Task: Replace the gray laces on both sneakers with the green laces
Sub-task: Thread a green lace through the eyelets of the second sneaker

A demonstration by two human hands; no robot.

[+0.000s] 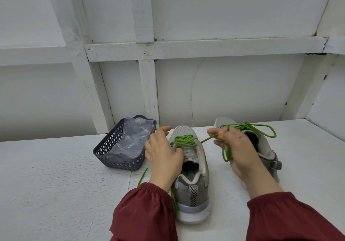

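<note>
Two grey sneakers stand on the white table. The near sneaker (194, 184) points away from me, with a green lace (183, 141) threaded across its eyelets. My left hand (164, 153) rests on its left side, thumb pressing by the eyelets. My right hand (233, 147) pinches one end of that green lace, pulled taut from the shoe, and a loop of it hangs below my fingers. The other sneaker (265, 147) stands behind my right hand, partly hidden, with a green lace (261, 129) tied in loose loops on top. Another lace end (142, 175) trails beside my left wrist.
A dark grey perforated basket (112, 147) holding a clear plastic bag stands left of the shoes. A white framed wall closes the table's back. Bare white table surface spreads to the left and to the right.
</note>
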